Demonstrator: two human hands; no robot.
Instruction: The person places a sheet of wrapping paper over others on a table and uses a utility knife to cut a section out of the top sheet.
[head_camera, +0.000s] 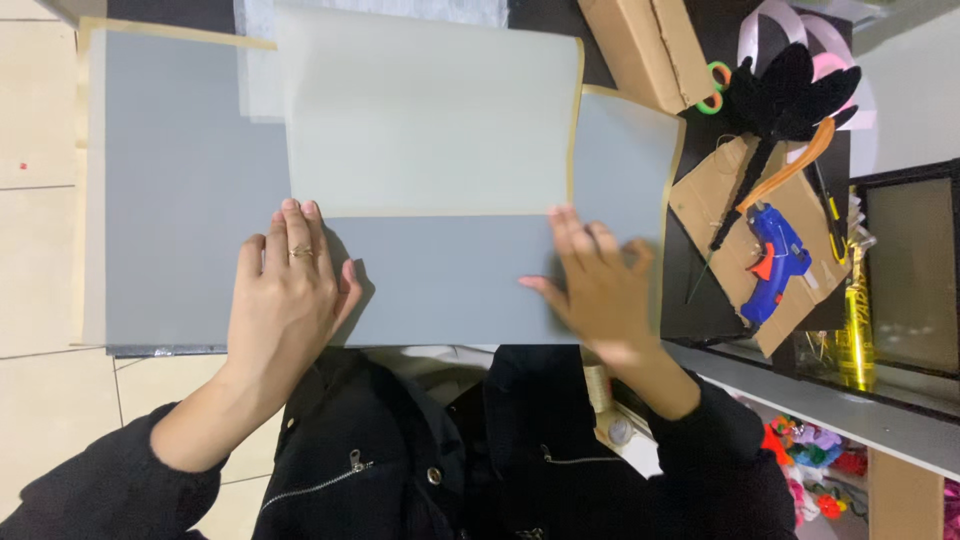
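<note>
While both hands lay flat with fingers spread, gripping nothing, the left hand (285, 290) pressed the grey sheet (190, 190) just below the folded-over pale flap (430, 110). Right hand (600, 290) was blurred, sitting on the same sheet near its right edge. Blue glue gun (772, 262) sat further right on cardboard (715, 190).

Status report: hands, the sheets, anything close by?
Left hand and right hand flat on grey sheet. Pale sheet lies on top. Blue glue gun at right.
</note>
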